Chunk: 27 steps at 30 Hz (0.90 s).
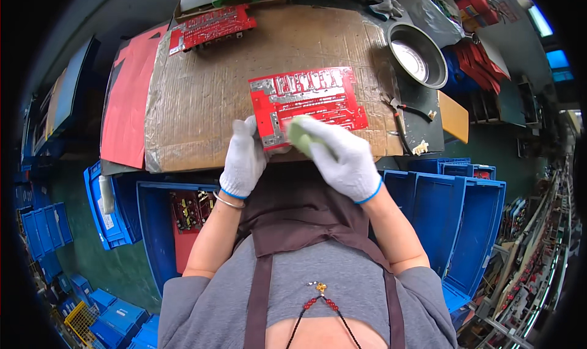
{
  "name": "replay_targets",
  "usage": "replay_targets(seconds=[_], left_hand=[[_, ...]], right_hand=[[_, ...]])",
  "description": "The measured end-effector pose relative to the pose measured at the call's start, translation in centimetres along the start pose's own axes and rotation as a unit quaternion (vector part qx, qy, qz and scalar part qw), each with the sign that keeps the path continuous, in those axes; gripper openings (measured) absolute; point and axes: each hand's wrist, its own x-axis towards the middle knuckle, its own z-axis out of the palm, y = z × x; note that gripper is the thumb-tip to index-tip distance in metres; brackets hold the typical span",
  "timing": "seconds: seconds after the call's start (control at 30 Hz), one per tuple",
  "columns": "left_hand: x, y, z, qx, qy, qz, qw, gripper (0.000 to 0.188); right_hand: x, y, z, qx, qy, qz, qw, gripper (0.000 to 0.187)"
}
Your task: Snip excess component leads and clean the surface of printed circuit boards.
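Observation:
A red circuit board with silvery solder tracks facing up is tilted over the near part of the cardboard-covered table. My left hand, in a white knit glove, grips the board at its lower left corner; some of its fingers are hidden beneath. My right hand, also gloved, is closed around a pale green pad against the board's lower edge. The pad is smeared by motion, so its exact kind is unclear. Another red circuit board lies solder side up at the far left, components beneath it.
A round steel bowl stands at the far right. Near it lie cutting pliers and other dark-handled pliers. Red sheets cover the table's left side. Below the near edge are blue crates on the left and blue crates on the right.

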Motion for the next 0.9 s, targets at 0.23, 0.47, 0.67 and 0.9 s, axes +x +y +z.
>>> replay_targets(seconds=[0.23,0.47,0.67,0.9], left_hand=[[-0.4,0.5,0.8,0.043,0.024,0.009,0.999,0.041],[-0.2,-0.3,0.4,0.143,0.037,0.005,0.989,0.042],[0.3,0.6,1.0,0.064,0.024,-0.015,0.998,0.041],[-0.2,0.4,0.5,0.147,0.033,-0.002,0.989,0.042]], right_hand=[[1.5,1.9,-2.4,-0.014,0.104,0.039,0.994,0.036],[10.7,4.0,-1.3,-0.045,0.115,-0.022,0.992,0.034],[5.7,4.7,-3.5,0.084,0.184,0.143,0.969,0.03],[9.3,1.0,1.1,-0.012,0.098,-0.033,0.995,0.031]])
